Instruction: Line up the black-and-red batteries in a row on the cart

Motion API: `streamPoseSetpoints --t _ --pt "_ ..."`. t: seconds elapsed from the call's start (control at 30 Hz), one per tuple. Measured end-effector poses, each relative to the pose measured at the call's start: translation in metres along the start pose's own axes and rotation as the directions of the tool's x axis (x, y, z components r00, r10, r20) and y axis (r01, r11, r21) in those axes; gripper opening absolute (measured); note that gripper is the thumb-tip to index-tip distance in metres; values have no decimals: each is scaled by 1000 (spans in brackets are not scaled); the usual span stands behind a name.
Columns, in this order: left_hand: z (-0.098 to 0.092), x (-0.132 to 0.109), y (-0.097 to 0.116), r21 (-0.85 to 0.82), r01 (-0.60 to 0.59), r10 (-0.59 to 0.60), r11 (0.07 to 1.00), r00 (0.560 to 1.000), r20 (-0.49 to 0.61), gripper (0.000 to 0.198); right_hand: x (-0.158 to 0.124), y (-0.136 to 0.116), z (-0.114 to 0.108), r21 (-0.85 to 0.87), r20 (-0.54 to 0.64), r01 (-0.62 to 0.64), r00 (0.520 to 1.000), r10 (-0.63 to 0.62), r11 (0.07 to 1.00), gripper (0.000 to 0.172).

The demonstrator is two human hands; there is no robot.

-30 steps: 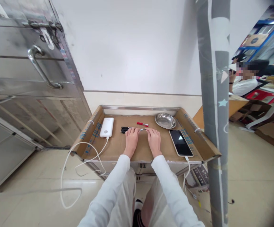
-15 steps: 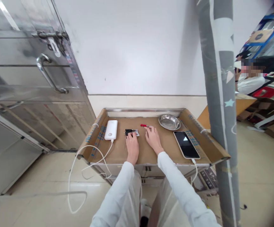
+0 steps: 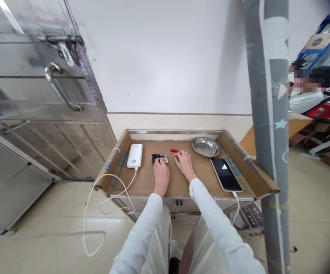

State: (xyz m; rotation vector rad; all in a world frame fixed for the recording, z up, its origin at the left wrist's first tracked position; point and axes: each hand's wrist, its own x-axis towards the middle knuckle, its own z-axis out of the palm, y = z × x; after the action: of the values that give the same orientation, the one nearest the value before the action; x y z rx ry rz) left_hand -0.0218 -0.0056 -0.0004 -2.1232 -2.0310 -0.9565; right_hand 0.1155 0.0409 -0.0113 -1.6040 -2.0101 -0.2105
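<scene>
My left hand (image 3: 161, 174) lies on the cardboard-lined tray table (image 3: 142, 182), its fingertips resting on a small bundle of black and silver parts (image 3: 159, 158). My right hand (image 3: 184, 164) lies beside it with fingers stretched out, the tips next to a small red-handled tool (image 3: 174, 150). Whether the right fingers touch the tool is too small to tell. Neither hand visibly grips anything.
A white power bank (image 3: 134, 155) with a white cable (image 3: 102, 198) lies left of my hands. A steel dish (image 3: 205, 146) and a phone (image 3: 226, 174) are to the right. A metal cabinet (image 3: 36, 95) stands left, a grey pole (image 3: 270, 133) right. A person sits far right.
My right hand left the bundle and reached up toward the red tool. My left hand stayed on the black and silver parts. The view drifted slightly.
</scene>
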Motion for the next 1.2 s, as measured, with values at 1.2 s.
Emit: streamPoseSetpoints --t 1.2 --pt "20 25 17 13 -381 371 924 905 208 23 -27 10 -14 402 3 -70 997 75 913 28"
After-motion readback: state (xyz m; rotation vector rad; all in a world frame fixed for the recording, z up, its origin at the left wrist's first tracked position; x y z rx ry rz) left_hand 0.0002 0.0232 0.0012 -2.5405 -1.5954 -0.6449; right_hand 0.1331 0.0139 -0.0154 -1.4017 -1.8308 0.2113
